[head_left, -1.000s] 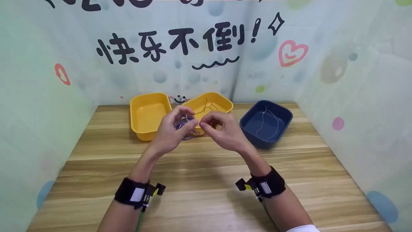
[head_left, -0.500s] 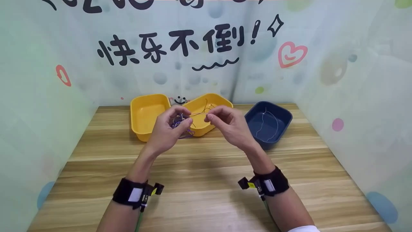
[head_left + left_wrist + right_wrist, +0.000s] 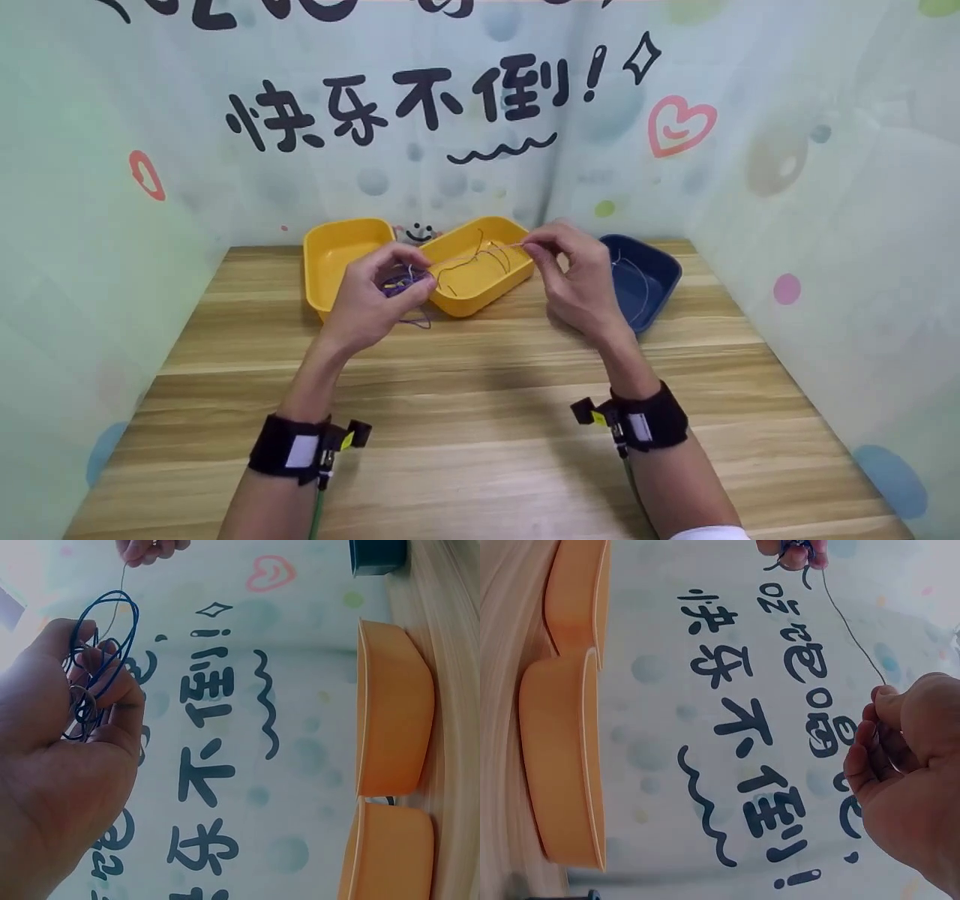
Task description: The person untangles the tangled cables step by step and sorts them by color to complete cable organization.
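Note:
My left hand (image 3: 367, 300) holds a tangled bundle of thin purple-blue and white wires (image 3: 401, 283) between its curled fingers and thumb. One loop hangs below the hand in the head view; blue loops stand up past the fingertips in the left wrist view. With thumb and fingertips my right hand (image 3: 577, 289) pinches the end of a single thin pale wire (image 3: 847, 625). That strand runs nearly straight from the bundle to the right hand, passing above the middle yellow bin (image 3: 480, 296). Several dark thin wires (image 3: 474, 259) lie in this bin.
Left of it, partly behind my left hand, stands another yellow bin (image 3: 330, 262). A navy bin (image 3: 660, 296) with a thin white wire (image 3: 646, 285) in it is at the right, partly covered by my right hand. All stand on the wooden table (image 3: 465, 420) before a printed backdrop (image 3: 300, 187).
The hands have moved apart: the right went right and slightly up, the left a little left. The pale wire between them is now drawn out much longer.

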The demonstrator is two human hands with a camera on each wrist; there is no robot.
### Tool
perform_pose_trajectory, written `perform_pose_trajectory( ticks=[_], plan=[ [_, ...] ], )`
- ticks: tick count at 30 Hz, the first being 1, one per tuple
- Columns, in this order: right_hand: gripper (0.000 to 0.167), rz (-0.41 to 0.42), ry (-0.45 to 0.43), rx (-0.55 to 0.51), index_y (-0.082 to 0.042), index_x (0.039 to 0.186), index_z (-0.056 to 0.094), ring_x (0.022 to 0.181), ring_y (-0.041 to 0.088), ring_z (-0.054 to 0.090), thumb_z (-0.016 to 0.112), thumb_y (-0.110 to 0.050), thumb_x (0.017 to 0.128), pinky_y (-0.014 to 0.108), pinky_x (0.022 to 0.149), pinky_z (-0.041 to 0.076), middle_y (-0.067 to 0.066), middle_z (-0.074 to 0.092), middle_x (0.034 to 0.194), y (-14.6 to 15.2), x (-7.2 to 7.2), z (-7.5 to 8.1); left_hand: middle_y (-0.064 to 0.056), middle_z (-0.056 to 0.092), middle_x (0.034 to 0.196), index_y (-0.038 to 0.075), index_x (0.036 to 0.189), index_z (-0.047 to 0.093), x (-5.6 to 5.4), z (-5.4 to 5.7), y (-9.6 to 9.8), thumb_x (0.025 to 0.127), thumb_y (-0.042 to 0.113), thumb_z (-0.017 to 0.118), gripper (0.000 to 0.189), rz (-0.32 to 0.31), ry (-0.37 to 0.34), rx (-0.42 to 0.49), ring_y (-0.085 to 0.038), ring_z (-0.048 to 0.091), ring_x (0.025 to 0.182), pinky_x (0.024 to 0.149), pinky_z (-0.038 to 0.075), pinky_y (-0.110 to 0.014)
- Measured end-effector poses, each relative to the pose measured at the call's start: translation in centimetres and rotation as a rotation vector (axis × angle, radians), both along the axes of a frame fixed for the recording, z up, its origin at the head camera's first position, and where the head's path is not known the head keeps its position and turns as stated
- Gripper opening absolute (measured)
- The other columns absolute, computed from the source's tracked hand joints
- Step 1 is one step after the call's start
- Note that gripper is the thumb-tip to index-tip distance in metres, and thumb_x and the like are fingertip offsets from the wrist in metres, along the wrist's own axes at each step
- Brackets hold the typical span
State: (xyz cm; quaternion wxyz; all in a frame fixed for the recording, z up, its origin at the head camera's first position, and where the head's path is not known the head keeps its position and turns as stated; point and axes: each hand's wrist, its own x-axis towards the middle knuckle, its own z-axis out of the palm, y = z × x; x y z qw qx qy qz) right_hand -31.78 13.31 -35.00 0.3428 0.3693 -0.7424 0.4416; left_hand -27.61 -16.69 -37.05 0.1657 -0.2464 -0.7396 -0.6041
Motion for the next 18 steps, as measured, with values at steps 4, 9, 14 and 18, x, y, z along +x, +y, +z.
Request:
perform_pose_trajectory(
  ticks=[4,9,14,18],
  plan=[
    [0.013,-0.132,0.081,0.058,-0.001,0.102,0.081,0.083,0.02,0.067,0.075,-0.01,0.109,0.016,0.078,0.05,0.013,0.078,0.097,1.0,-0.4,0.2,-0.011,0.077,0.115,0.001,0.118,0.076,0.1,0.1,-0.4,0.1,0.002,0.083,0.019,0.018,0.003,-0.008,-0.021,0.077,0.108,0.093,0.069,-0.026],
    [0.012,-0.252,0.08,0.118,-0.001,0.101,0.081,0.08,0.022,0.067,0.075,-0.009,0.109,0.018,0.074,0.05,0.015,0.076,0.096,1.6,-0.6,0.1,-0.01,0.076,0.111,0.001,0.116,0.076,0.1,0.2,-0.7,0.101,0.003,0.081,0.016,0.026,0.009,-0.005,-0.02,0.075,0.102,0.09,0.067,-0.023],
    [0.011,-0.323,0.087,0.131,0.0,0.099,0.081,0.079,0.026,0.068,0.075,-0.004,0.107,0.03,0.071,0.053,0.016,0.075,0.093,1.8,-0.8,-0.1,-0.006,0.075,0.103,0.003,0.11,0.077,0.1,0.2,-0.8,0.102,0.004,0.081,0.009,0.025,0.009,0.005,-0.019,0.07,0.091,0.08,0.062,-0.022],
    [0.012,-0.318,0.041,0.18,0.001,0.099,0.082,0.078,0.027,0.068,0.075,-0.004,0.107,0.032,0.07,0.052,0.017,0.075,0.091,2.1,-0.8,-0.2,-0.005,0.075,0.101,0.004,0.108,0.078,0.0,0.2,-0.7,0.102,0.006,0.081,0.006,0.037,0.001,0.008,-0.019,0.068,0.089,0.077,0.06,-0.022]
  ],
)
